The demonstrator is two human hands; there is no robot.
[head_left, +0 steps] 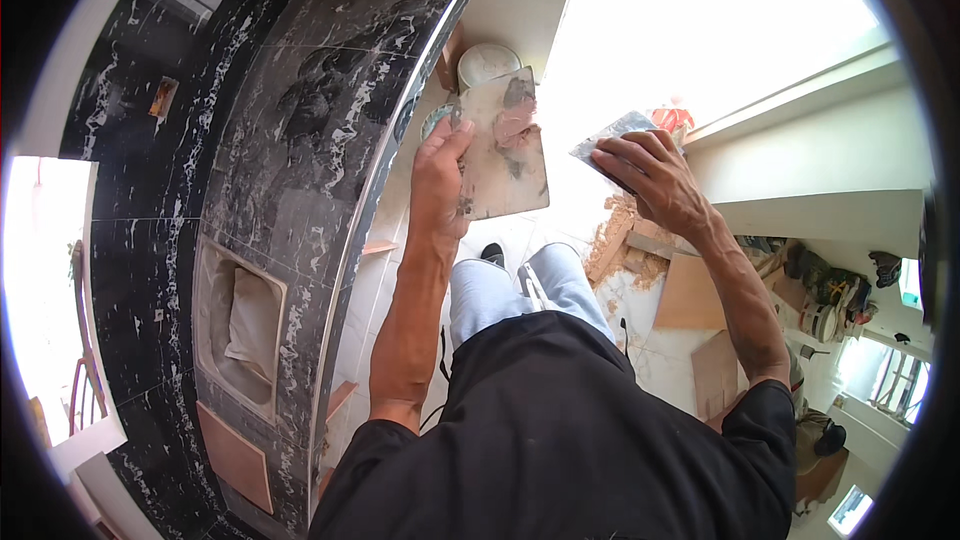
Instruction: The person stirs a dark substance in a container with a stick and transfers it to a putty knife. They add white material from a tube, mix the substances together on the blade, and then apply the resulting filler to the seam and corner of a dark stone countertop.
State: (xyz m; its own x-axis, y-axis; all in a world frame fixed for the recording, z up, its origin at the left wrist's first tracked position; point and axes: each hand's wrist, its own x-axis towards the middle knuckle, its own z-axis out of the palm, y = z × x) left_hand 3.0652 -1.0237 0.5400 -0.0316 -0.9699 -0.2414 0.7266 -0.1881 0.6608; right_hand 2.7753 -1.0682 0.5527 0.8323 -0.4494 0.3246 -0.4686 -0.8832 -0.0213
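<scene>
My left hand (440,165) grips the left edge of a flat rectangular plate (510,185), held up in front of me. A smear of pinkish putty (515,125) and some dark smudges lie on its face. To the right of the plate and apart from it, my right hand (655,175) is closed around a thin metallic scraper (622,128). Its fingers cover most of the scraper's back edge. Behind my left hand a round greenish rim (436,120) shows only in part.
At left runs a dusty black counter (300,130) with white veins and a sink (275,395) holding pale material. A whitish bucket (488,64) stands beyond the plate. Sawdust (615,230) and brown boards (690,292) lie on the tiled floor. A pale ledge (800,130) borders the right.
</scene>
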